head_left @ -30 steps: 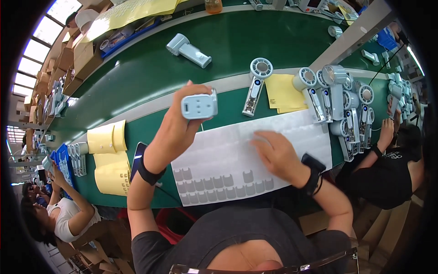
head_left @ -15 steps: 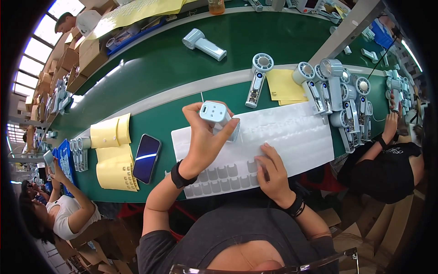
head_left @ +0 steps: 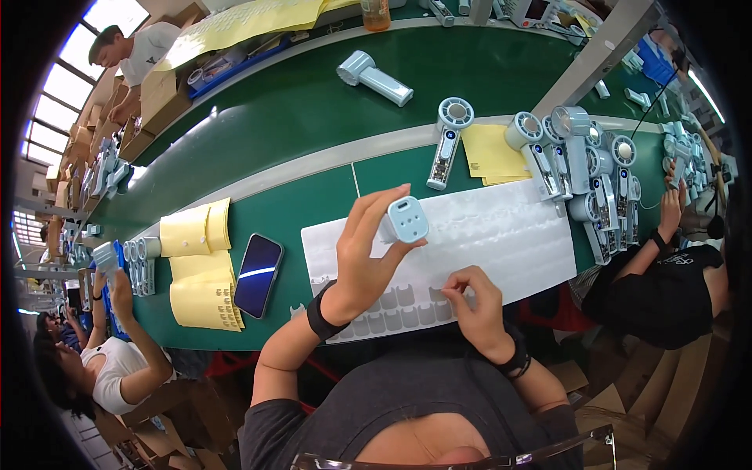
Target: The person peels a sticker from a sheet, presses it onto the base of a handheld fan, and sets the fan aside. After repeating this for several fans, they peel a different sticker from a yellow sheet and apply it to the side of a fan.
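My left hand grips a pale blue handheld fan by its handle, with the handle's end face, a slot and small holes, turned up. The rest of the fan is hidden below that end. Under both hands lies a white backing sheet with rows of grey rounded stickers along its near edge. My right hand is closed over that near edge, thumb and forefinger pinched beside a grey sticker. What lies between those fingertips is too small to make out.
A phone and yellow paper sheets lie left. One open-handled fan rests beyond the sheet, another fan farther back. Several fans crowd the right. Co-workers sit on both sides; a metal post rises at the back right.
My left hand has moved right with the fan, turning its end face more toward me. My right hand's fingers, spread before, have drawn into a pinch near the grey stickers.
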`<state>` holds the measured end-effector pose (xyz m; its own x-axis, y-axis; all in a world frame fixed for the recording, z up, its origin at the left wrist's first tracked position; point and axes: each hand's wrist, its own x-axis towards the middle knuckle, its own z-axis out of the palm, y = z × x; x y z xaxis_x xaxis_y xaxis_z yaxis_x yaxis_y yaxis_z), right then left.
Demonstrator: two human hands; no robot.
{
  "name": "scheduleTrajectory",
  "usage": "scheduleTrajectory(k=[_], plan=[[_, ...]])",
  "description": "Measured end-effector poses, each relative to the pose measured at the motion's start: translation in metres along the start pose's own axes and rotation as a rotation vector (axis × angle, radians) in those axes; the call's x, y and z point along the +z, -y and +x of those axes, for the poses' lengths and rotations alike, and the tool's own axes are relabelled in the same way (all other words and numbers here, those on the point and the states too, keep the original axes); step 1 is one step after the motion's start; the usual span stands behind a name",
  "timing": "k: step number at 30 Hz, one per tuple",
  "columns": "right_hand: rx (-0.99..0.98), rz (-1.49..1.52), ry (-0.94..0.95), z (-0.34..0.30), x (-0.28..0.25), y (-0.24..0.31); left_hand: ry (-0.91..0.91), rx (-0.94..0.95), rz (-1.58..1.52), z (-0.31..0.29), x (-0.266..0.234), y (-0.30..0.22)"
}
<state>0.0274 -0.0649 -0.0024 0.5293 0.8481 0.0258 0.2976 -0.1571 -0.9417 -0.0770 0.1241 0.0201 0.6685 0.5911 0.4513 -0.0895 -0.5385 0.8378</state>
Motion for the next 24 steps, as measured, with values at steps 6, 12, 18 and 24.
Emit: scheduleTrajectory(k=[6,12,18,24], plan=[[0.138,0.556,0.069,0.047,-0.035,0.073,0.06,0.216,0.107,-0.007,0.005,-0.007],[0.146,0.567,0.081,0.063,-0.035,0.085,0.097,0.234,0.073,-0.009,0.011,-0.012],[0.129,0.458,0.077,0.064,-0.036,0.088,0.128,0.233,0.07,-0.011,0.011,-0.012],[0.158,0.479,0.089,0.065,-0.039,0.086,0.126,0.242,0.077,-0.01,0.014,-0.011]])
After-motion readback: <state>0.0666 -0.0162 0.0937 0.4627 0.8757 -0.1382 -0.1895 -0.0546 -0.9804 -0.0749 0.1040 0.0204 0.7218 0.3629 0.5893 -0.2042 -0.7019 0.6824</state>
